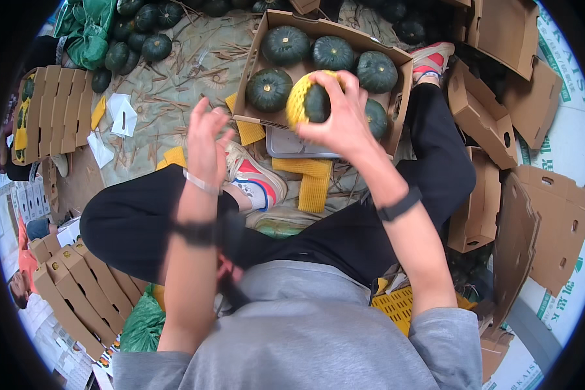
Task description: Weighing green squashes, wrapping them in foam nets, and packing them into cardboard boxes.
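My right hand (344, 117) grips a dark green kabocha squash (317, 104) partly wrapped in a yellow foam net (297, 101), held over the near side of an open cardboard box (402, 91). Several bare squashes sit in that box, among them a large one (286, 44) at the back left and another (270, 90) in front of it. My left hand (208, 140) is raised left of the box with its fingers apart, holding nothing. Under the box's near edge shows a pale flat tray-like object (299, 143).
Yellow foam nets (314, 182) lie by my feet. Loose squashes (156, 47) and a green sack (88, 29) are at the far left. Stacked boxes (62, 110) stand at left; open cartons (481, 120) crowd the right. A yellow crate (393, 309) sits beside my hip.
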Motion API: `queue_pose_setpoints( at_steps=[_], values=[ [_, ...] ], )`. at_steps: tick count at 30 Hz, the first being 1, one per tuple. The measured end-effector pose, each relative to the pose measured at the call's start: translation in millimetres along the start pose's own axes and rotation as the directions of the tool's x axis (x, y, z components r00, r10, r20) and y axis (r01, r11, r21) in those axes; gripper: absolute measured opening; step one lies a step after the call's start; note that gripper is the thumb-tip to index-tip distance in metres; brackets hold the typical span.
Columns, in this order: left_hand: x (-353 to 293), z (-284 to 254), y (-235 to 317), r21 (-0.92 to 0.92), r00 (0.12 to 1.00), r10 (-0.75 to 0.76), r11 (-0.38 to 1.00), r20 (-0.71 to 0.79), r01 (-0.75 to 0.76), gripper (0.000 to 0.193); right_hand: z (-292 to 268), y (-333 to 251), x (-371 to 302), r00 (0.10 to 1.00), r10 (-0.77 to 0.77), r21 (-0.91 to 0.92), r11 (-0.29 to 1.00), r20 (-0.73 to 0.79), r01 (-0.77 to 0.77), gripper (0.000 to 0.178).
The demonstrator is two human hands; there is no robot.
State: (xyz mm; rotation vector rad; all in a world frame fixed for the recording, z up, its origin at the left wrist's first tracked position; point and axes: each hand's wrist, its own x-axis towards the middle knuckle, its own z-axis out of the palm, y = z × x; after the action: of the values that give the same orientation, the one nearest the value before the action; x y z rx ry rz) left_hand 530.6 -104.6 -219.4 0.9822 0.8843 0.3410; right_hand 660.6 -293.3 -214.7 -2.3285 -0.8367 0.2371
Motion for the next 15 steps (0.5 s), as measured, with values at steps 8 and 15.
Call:
queue_pose_setpoints(
  at_steps=[8,15],
  values=[
    [174.3,-134.0,-221.4,0.815,0.985,0.17,0.57,0.012,-0.108,0.055,50.5,26.8,21.3,0.934,0.139,-0.3,0.953,0.328,-0.037,0.09],
    [123.0,-106.8,-81.0,0.844,0.992,0.048,0.53,-0.119,0.076,0.026,-39.6,1.2,-40.4,0.876,0.28,0.218,0.897,0.393,-0.384,0.056]
  ],
)
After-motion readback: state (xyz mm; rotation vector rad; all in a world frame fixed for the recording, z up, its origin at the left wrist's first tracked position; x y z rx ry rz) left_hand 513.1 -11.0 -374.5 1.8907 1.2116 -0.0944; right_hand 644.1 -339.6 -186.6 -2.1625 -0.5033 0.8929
